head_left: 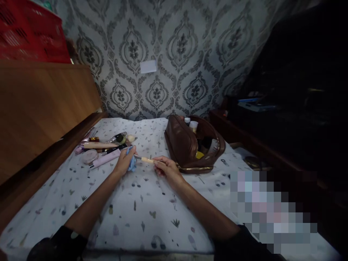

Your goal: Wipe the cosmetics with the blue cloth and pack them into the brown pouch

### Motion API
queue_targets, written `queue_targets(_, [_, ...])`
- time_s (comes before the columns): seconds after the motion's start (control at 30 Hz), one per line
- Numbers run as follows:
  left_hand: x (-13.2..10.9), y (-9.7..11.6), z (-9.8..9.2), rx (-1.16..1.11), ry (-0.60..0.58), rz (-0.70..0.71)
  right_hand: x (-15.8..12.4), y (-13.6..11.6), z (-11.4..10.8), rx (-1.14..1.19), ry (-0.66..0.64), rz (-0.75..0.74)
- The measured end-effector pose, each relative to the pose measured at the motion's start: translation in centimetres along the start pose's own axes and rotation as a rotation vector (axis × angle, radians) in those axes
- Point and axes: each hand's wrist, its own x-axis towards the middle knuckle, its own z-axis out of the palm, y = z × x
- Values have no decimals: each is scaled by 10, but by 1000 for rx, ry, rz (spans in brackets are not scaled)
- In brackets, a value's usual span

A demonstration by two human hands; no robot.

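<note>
My left hand (124, 162) is closed around a crumpled blue cloth (132, 159), which wraps one end of a slim makeup brush. The brush's pale handle (147, 160) points to the right, where my right hand (168, 171) pinches its far end between thumb and fingers. Both hands are above the white patterned sheet (136, 217). Just left of my left hand lie a pink tube (106, 158), a round compact (90, 156), a beige tube (98, 145) and several other cosmetics. An open brown bag (182, 141) with bottles inside stands beyond my right hand.
A wooden panel (46, 108) borders the left side, with a red crate (32, 32) on top. Patterned wallpaper (182, 43) rises behind the sheet. On the right are a dark wooden edge (261, 145) and a blurred-out patch (269, 214).
</note>
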Motion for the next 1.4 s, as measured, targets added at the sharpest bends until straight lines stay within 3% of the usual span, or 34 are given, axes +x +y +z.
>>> queue_targets(0.27, [-9,7,2,24,-192,83,4,3,-3,-93,90,-197])
queue_targets(0.57, [-12,12,2,120,-143,164,4,4,-3,38,128,-246])
queue_targets(0.73, [-13,11,3,18,-150,102,-1,0,2,48,144,-261])
queue_targets(0.93, [-31,33,20,-208,-219,-74,-31,-20,0,50,160,-293])
queue_targets(1.1, [-50,53,46,-215,-334,-108,-75,-49,-25,-188,137,-435])
queue_targets(1.23, [-57,75,73,36,-500,89,-110,-84,-59,-477,256,-573])
queue_targets(1.4, [-51,103,119,498,-528,718,-132,-138,-92,-628,532,-790])
